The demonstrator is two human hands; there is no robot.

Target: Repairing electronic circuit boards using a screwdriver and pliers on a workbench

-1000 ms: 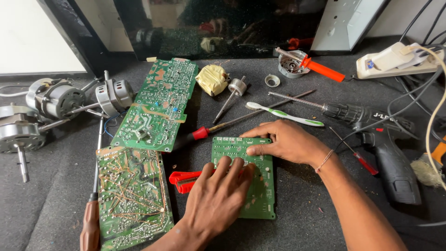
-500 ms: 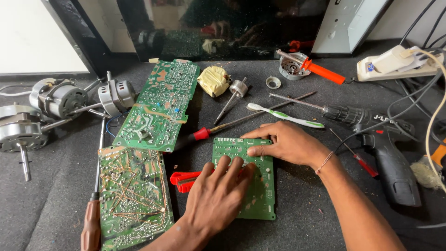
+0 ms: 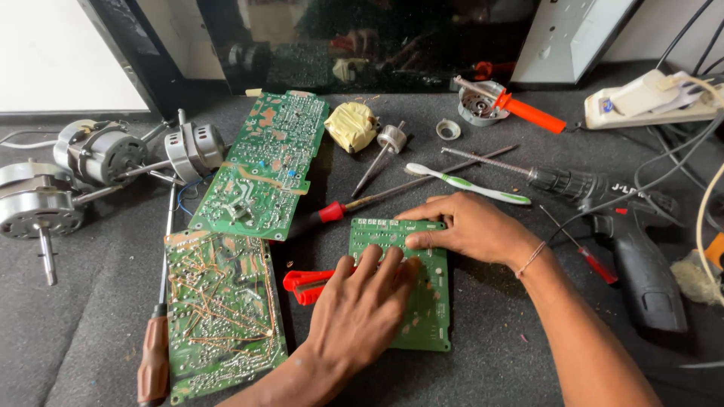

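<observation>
Flat on the dark mat [image 3: 498, 354], near the middle of the scene, lay a small green circuit board [image 3: 426, 301], and both hands were pressed down on it. The left hand [image 3: 360, 309] covered its near left part with fingers spread and palm down, not clenched and not curled around anything, simply resting on the board's face. The right hand [image 3: 471, 226] lay across the far right corner, fingers extended along the far edge, likewise flat rather than gripping. A board like this was probably light and stiff but brittle, with solder points and small parts that could snag or break, so the bare edges looked like the safest place to take hold, with no bending. Just left of it, partly under the left hand, sat a red-handled tool [image 3: 305, 285]. Further left lay two larger green boards [image 3: 260, 173], [image 3: 219, 309], a wooden-handled screwdriver [image 3: 154, 354] and small electric motors [image 3: 98, 154]. Beyond the right hand rested a white and green toothbrush [image 3: 467, 183], a red-handled screwdriver [image 3: 354, 205] and, to the right, a black power drill [image 3: 626, 241].
</observation>
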